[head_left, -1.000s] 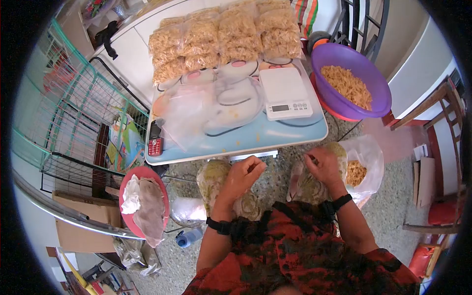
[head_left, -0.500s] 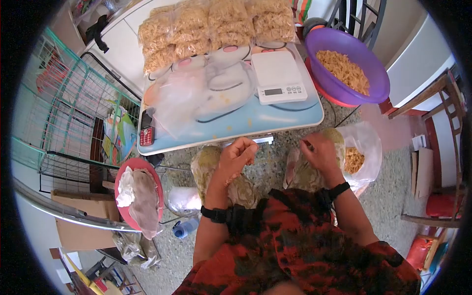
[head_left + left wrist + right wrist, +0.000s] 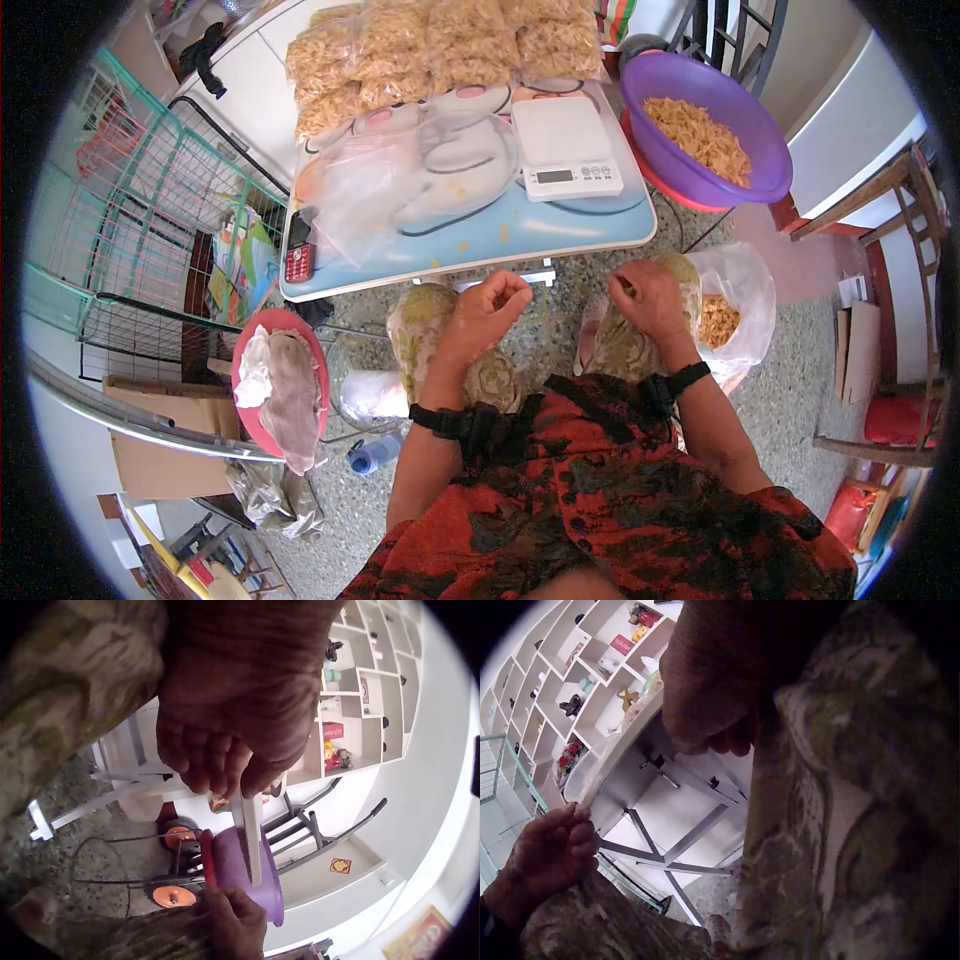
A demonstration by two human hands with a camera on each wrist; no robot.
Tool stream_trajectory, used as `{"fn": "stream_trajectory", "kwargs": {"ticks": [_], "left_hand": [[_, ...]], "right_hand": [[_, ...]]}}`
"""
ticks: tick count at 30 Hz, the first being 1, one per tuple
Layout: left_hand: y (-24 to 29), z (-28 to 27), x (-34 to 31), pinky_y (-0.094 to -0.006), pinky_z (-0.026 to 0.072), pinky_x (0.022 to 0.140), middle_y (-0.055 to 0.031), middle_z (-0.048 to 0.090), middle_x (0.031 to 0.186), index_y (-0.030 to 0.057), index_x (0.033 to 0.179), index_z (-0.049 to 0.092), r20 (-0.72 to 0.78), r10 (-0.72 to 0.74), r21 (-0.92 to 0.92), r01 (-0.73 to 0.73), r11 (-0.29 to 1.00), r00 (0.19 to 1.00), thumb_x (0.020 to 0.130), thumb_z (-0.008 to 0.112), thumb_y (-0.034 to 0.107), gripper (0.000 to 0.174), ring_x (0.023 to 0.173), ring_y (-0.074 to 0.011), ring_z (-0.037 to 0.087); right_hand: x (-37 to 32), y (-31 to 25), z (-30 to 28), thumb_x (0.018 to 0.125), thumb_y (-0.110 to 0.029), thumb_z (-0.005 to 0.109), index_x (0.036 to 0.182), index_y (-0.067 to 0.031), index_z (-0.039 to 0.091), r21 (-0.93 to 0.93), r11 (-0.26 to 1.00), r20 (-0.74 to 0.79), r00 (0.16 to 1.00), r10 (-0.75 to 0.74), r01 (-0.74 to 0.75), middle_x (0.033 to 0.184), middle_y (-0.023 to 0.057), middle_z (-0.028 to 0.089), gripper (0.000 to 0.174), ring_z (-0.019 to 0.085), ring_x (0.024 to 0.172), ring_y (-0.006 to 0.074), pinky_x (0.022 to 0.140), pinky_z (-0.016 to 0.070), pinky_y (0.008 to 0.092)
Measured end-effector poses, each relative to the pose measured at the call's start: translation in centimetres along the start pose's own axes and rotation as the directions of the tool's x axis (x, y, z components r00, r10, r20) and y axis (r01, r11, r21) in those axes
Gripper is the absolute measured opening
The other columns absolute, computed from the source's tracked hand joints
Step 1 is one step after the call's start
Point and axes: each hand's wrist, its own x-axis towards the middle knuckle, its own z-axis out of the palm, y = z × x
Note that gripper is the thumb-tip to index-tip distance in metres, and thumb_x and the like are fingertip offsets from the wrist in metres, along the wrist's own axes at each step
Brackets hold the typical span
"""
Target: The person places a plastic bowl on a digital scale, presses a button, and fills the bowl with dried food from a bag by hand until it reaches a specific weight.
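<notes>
Both hands hold nothing, their fingers loosely curled. The left hand hangs over the left knee, just short of the table; the right hand rests by the right knee. In the left wrist view the left hand's palm shows with bent fingers, and the right hand is below. The right wrist view has the right hand dark at the top and the left hand at lower left. On the table lie a white scale, clear plastic bags and a red phone.
Filled bags of yellowish pieces line the table's back. A purple basin of similar pieces stands at the right, with an open plastic bag below it. At the left are a red basin, a wire cage and a blue bottle.
The head view has shifted, so the table and its things appear higher and slightly left. Both hands stay about where they were over the knees, with only slight finger and wrist movement.
</notes>
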Motion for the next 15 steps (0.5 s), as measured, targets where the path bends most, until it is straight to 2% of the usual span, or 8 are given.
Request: {"fn": "stream_trajectory", "kwargs": {"ticks": [5,8,11,15], "left_hand": [[-0.3,-0.1,0.0,-0.0224,0.0427,0.061,0.0034,0.058,0.077,0.005,0.097,0.063,0.009,-0.004,0.012,0.004,1.0,1.0,0.096,0.065,0.027,0.022,0.068,-0.005,0.05],[0.3,-0.4,-0.3,-0.0218,0.0417,0.06,0.0031,0.058,0.076,0.0052,0.096,0.062,0.009,-0.018,0.038,0.017,0.999,1.0,0.095,0.065,0.027,0.022,0.067,-0.0047,0.05],[-0.2,-0.4,-0.3,-0.0218,0.0409,0.058,0.0027,0.058,0.074,0.0062,0.094,0.062,0.006,0.032,-0.052,-0.031,0.998,0.999,0.095,0.065,0.029,0.023,0.066,-0.0047,0.051],[0.8,-1.1,-0.7,-0.0219,0.0409,0.058,0.0023,0.057,0.071,0.007,0.092,0.062,-0.001,-0.061,-0.062,0.061,0.996,0.998,0.096,0.063,0.03,0.024,0.066,-0.0054,0.052]], "right_hand": [[0.1,0.0,0.0,0.081,-0.015,0.069,0.08,-0.0031,0.065,-0.027,1.0,0.009,1.0,-0.015,0.016,0.077,0.0161,0.066,0.013,0.063,0.074,0.037,0.066,0.0503,0.0454],[0.1,0.0,-0.1,0.083,-0.022,0.067,0.082,-0.0054,0.067,-0.032,0.999,0.043,0.999,0.006,-0.004,0.081,0.0164,0.067,0.016,0.065,0.077,0.0377,0.07,0.0515,0.0473],[-0.3,0.3,0.2,0.083,-0.023,0.067,0.083,-0.0057,0.067,-0.031,1.0,0.017,1.0,-0.003,0.003,0.08,0.0163,0.067,0.017,0.065,0.077,0.0376,0.07,0.0514,0.0478],[-0.2,0.3,0.0,0.083,-0.023,0.066,0.084,-0.0062,0.067,-0.093,0.996,0.093,0.996,0.009,0.0,0.081,0.0159,0.067,0.017,0.065,0.078,0.0374,0.071,0.0513,0.0479]]}}
